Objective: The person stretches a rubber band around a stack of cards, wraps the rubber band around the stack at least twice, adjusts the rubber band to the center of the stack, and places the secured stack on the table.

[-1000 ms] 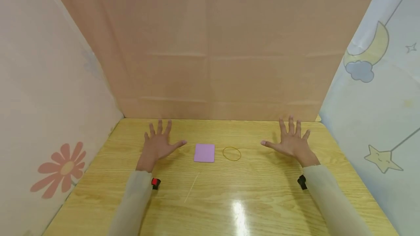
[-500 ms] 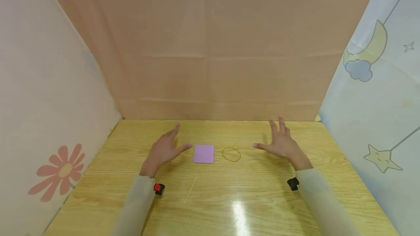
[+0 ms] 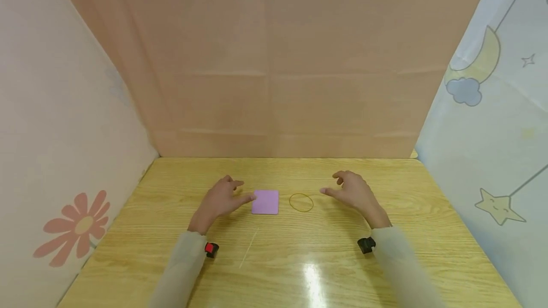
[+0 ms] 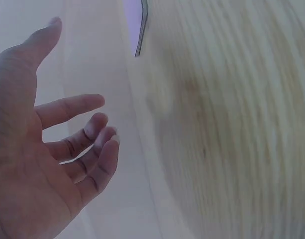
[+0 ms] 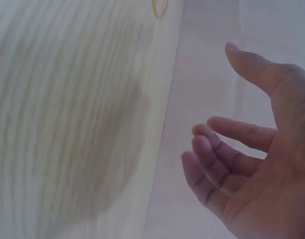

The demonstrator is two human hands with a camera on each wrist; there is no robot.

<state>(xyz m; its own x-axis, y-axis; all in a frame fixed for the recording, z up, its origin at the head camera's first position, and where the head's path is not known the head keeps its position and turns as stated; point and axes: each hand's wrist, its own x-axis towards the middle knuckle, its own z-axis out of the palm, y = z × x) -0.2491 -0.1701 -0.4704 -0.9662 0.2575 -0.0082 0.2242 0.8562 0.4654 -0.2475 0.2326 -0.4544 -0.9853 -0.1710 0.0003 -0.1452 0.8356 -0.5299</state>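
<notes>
A flat, square purple pad (image 3: 265, 202) with rounded corners lies on the table, its edge also showing at the top of the left wrist view. To its right is a thin yellow rubber band (image 3: 301, 195), spread in an oval loop. My left hand (image 3: 220, 199) hovers just left of the pad, its thumb tip overlapping the pad's left edge in the head view. Farther right, my right hand (image 3: 355, 195) is above the table with its thumb pointing toward the band. Both hands have loosely bent fingers and hold nothing.
The wood-grain table (image 3: 274, 279) has a pale thin line and a bright glare patch in front of the pad. A brown sheet (image 3: 274, 70) stands behind it. Patterned walls (image 3: 484, 156) close in both sides. Dark devices sit at both wrists.
Both hands have moved inward toward the pad and the band. Their fingers have gone from widely spread to loosely bent. The pad and band lie where they were.
</notes>
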